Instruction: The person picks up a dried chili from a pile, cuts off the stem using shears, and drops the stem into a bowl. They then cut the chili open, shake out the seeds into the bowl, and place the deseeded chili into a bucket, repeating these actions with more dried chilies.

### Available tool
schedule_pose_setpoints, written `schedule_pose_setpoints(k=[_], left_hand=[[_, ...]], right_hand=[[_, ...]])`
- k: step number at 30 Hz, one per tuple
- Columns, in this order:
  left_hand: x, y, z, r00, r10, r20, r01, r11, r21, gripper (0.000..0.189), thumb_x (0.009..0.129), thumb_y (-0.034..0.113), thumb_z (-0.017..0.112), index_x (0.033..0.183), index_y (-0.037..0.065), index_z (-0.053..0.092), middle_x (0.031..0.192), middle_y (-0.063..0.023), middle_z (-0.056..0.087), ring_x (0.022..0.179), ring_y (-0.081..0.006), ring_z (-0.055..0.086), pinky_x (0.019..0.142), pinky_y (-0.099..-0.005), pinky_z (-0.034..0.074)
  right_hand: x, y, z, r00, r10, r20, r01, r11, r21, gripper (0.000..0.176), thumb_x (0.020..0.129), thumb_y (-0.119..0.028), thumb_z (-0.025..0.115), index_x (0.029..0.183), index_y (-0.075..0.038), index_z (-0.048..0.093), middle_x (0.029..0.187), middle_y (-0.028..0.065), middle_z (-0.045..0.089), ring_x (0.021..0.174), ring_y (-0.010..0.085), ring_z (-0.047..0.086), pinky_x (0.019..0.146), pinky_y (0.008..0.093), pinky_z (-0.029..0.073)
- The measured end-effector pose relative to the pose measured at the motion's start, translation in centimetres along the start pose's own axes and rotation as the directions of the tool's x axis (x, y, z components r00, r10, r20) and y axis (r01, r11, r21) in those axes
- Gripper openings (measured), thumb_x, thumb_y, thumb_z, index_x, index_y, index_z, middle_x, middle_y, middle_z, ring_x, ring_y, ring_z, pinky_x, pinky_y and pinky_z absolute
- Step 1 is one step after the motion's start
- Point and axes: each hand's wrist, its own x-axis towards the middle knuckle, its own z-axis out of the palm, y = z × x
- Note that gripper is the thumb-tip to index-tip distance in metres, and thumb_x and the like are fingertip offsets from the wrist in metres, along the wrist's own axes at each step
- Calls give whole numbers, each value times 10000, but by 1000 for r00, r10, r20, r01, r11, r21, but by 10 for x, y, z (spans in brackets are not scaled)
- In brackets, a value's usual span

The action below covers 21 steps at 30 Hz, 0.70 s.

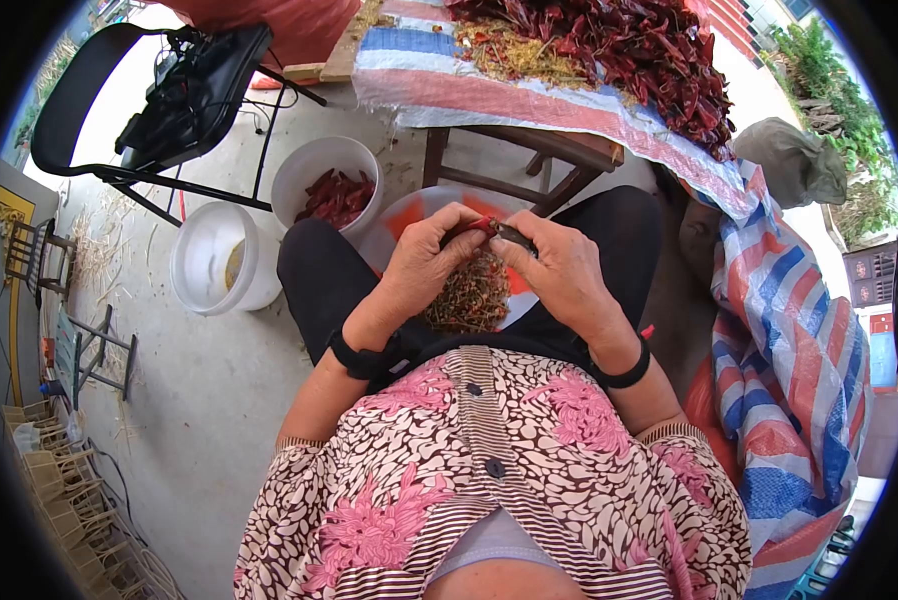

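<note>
Above my lap, my left hand (431,258) pinches a dried red chili (483,224) between thumb and fingers. My right hand (561,265) meets it from the other side, closed on a small dark tool (515,238) whose tip touches the chili; its exact kind is hard to make out. Below both hands, a wide basin (377,240) between my knees holds a heap of chili stems and scraps (469,298). Part of the basin is covered by my hands and wrists.
A white bucket (367,215) with red chilies stands by my left knee, beside another white bucket (194,262). Ahead, a pile of dried chilies (659,60) lies on a striped tarp (449,92) over a table. A black folding chair (79,100) stands front left.
</note>
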Motion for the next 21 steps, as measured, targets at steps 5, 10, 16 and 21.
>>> schedule_pose_setpoints(k=[5,10,16,21], left_hand=[[1,-9,1,985,174,-19,-170,978,119,136,933,102,582,1035,13,599,847,23,580,690,-32,492,608,-190,412],[-2,5,0,998,-34,62,29,996,82,121,943,132,575,995,26,598,784,27,568,663,-30,484,575,-191,394],[-8,3,-6,954,-182,239,245,933,-265,155,974,210,541,981,60,577,741,44,533,637,-19,441,546,-175,347],[-19,-14,10,940,-237,244,307,898,-314,201,993,247,502,1084,69,526,795,44,540,650,-23,435,566,-175,339]], right_hand=[[0,0,1,1000,-3,8,3,999,-36,235,873,-325,607,934,-98,621,760,120,624,727,337,616,619,419,455],[-2,4,14,996,-56,-65,51,996,-78,209,850,-303,635,927,-110,616,740,132,600,714,343,599,612,411,452],[-2,14,9,930,-42,365,-289,530,797,199,953,-259,564,901,-68,589,660,-44,526,573,86,484,538,231,373],[3,14,-17,973,3,229,-205,457,866,214,977,-259,537,962,-54,596,748,-95,495,637,1,397,559,172,332]])
